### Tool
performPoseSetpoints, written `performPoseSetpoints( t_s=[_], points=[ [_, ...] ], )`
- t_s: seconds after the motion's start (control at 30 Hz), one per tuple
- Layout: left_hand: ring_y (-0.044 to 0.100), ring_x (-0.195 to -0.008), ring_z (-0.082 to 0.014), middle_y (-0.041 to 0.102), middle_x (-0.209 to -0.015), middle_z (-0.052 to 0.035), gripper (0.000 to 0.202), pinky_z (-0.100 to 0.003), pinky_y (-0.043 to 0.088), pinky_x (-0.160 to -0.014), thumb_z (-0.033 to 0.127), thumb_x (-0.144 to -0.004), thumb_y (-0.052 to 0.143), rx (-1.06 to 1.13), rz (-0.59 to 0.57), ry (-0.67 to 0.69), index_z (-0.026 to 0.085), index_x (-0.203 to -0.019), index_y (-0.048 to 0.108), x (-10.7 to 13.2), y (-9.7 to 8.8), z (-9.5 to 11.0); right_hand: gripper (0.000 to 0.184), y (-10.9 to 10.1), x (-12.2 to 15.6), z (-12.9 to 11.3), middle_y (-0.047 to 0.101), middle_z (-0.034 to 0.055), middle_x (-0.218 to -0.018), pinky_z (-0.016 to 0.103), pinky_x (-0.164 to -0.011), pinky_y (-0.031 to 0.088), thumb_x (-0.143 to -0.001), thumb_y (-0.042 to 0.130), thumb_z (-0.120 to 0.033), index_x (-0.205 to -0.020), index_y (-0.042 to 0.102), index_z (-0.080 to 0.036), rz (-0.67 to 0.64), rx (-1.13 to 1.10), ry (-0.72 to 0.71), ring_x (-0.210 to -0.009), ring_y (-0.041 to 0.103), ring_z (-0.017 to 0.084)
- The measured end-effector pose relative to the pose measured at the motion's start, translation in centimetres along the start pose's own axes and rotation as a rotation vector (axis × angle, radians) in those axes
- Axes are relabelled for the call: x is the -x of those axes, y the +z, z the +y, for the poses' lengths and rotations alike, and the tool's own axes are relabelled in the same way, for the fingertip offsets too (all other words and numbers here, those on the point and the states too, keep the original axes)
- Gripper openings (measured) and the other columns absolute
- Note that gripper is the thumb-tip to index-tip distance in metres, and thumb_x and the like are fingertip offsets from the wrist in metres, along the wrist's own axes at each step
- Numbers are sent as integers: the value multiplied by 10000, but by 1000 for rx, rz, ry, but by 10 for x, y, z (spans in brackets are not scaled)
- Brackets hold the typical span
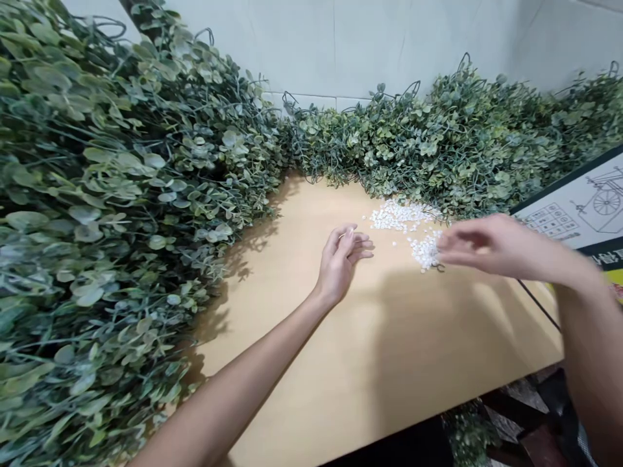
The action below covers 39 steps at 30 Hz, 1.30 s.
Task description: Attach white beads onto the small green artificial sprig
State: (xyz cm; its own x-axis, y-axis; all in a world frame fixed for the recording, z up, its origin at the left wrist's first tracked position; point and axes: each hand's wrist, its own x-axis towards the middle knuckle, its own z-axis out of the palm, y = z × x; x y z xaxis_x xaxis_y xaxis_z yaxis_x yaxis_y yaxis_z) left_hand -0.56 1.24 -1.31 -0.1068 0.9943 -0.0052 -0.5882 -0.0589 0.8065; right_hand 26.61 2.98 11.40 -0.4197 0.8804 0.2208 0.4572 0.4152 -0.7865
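My left hand [339, 263] is over the middle of the wooden table. Its thumb tip meets the index finger in a pinch, while the other fingers reach out to the right. A pale spot shows at the thumb tip, either the nail or a small white piece; I cannot tell which. My right hand [481, 246], smeared by motion, has its fingers curled at the right edge of a small heap of white pieces [424, 251]. Whether anything is in those fingers is hidden. Behind that heap spreads a larger scatter of white pieces [396, 215].
Leafy green artificial plants [121, 181] line the left side, and more foliage [448, 143] runs along the back by the pale wall [302, 45]. A printed box or board [555, 220] with a line drawing leans in at right. The table [302, 376] ends at the lower right.
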Motion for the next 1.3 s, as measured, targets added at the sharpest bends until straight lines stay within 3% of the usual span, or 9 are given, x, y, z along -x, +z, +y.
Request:
performPoseSetpoints(
  t_s=[0.03, 0.2, 0.33, 0.5, 0.73, 0.9, 1.03, 1.17, 1.3],
  points=[
    [743, -940, -229, 727, -1007, -83, 476, -378, 598, -826, 531, -850, 778, -1, 10, 10, 195, -1141, 607, 0, 0, 0, 95, 16, -25, 1, 758, 36, -711, 334, -544, 508, -769, 871, -254, -809, 795, -214, -190, 189, -1, -581, 656, 212],
    [733, -875, -209, 707, -943, -51, 440, -381, 599, -807, 505, -862, 769, 20, 78, 60, 203, -1121, 583, -2, -2, 0, 226, 85, -120, 40, 731, 143, -1232, 506, -1059, 518, -913, 643, -167, -1098, 771, -169, 15, 455, -231, -1120, 693, 325],
    [733, -892, -210, 701, -945, -38, 444, -388, 589, -837, 501, -834, 794, 21, 119, 81, 223, -1093, 564, -3, -2, -1, 276, 114, -152, 67, 620, 215, -1421, 506, -1131, 458, -938, 531, -94, -1100, 754, -114, -34, 627, -130, -1298, 608, 372],
    [707, -928, -160, 685, -996, -13, 443, -341, 553, -890, 469, -803, 825, 31, 218, 118, 255, -1090, 565, -7, -3, -5, 328, 131, -152, 71, 749, 191, -1081, 486, -958, 544, -1013, 453, -181, -1226, 700, -147, -62, 638, 33, -1048, 711, 355],
    [707, -1016, -150, 686, -1040, -15, 516, -334, 506, -991, 272, -704, 878, 73, 297, 91, 250, -1108, 558, -16, -7, -9, 431, 142, -115, 85, 580, 185, -1514, 508, -1208, 374, -1050, 493, -332, -1423, 623, -161, -8, 494, -207, -1426, 516, 338],
    [686, -1084, -193, 691, -1163, -71, 439, -363, 520, -1000, 315, -763, 849, -82, 294, 158, 243, -1140, 636, -10, -6, -5, 419, 145, -103, 92, 590, 171, -1512, 497, -1201, 377, -1078, 447, -342, -1390, 663, -165, 32, 464, -269, -1404, 534, 318],
    [633, -1233, -270, 713, -1268, -114, 289, -438, 463, -1116, 267, -902, 733, -619, -50, 469, 270, -1191, 726, 19, 12, 6, 416, 147, -105, 90, 624, 152, -1475, 489, -1216, 346, -1088, 437, -357, -1397, 659, -189, 50, 488, -300, -1366, 553, 305],
    [731, -1046, -277, 788, -1058, -102, 226, -384, 563, -978, 226, -856, 761, -720, -981, 785, 251, -1081, 758, 70, 43, -10, 420, 149, -109, 93, 634, 140, -1459, 473, -1204, 345, -1100, 418, -380, -1383, 666, -195, 34, 515, -307, -1330, 573, 293],
    [694, -1200, -246, 749, -1268, -94, 265, -313, 542, -1022, 330, -968, 587, -881, -1446, 1114, 246, -1081, 811, 117, 53, -49, 427, 150, -114, 97, 655, 132, -1429, 471, -1188, 355, -1106, 405, -397, -1359, 680, -191, 40, 539, -338, -1314, 576, 293]
  ],
)
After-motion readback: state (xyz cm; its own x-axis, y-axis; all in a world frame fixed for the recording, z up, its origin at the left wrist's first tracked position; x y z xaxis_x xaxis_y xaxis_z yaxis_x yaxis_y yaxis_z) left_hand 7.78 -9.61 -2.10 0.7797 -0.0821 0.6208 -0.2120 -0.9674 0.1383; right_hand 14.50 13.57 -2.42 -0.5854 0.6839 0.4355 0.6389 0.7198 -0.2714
